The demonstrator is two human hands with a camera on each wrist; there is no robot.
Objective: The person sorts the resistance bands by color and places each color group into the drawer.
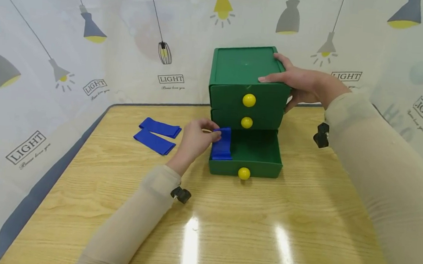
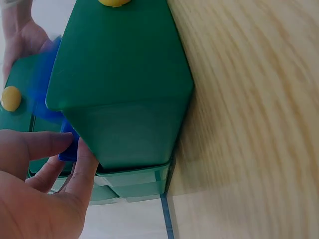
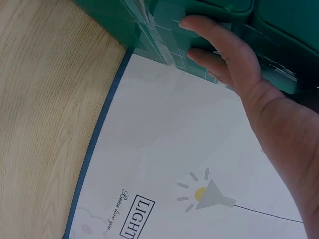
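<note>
A green drawer cabinet (image 1: 246,64) with yellow knobs stands on the table, its bottom drawer (image 1: 257,168) pulled out. Between thumb and fingers my left hand (image 1: 195,141) pinches a folded blue band (image 1: 222,145) at the drawer's left side. In the left wrist view the left hand (image 2: 55,184) holds the band's end (image 2: 72,144) beside the drawer wall; the rest is blurred. My right hand (image 1: 302,83) rests on the cabinet's upper right edge, touching its top and side. Its extended fingers press the side in the right wrist view (image 3: 234,59).
Two more folded blue bands (image 1: 155,141) lie on the wooden table (image 1: 116,207), left of the cabinet. A lamp-patterned sheet (image 1: 127,59) hangs behind the table. The upper two drawers, with yellow knobs (image 1: 249,100), are closed.
</note>
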